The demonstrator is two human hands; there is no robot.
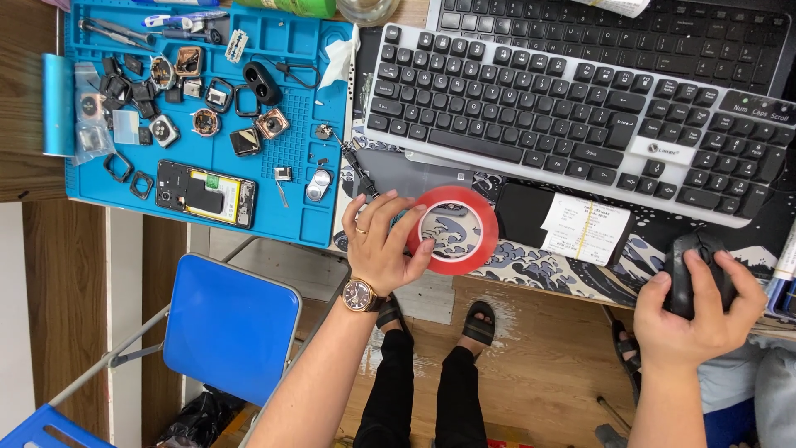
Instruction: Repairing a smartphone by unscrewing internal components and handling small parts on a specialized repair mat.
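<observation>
I am gripping the red tape roll point(453, 230) in my left hand point(383, 245) at the desk edge, just below the keyboard point(572, 108). My right hand point(695, 319) is cupping the black mouse point(695, 265) on the patterned mat point(531, 261).

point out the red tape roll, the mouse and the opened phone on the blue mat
red tape roll point(489, 241), head view, on its red right rim
mouse point(695, 253), head view, on its black top between the fingers
opened phone point(206, 193), head view, on the middle of its exposed inside
</observation>
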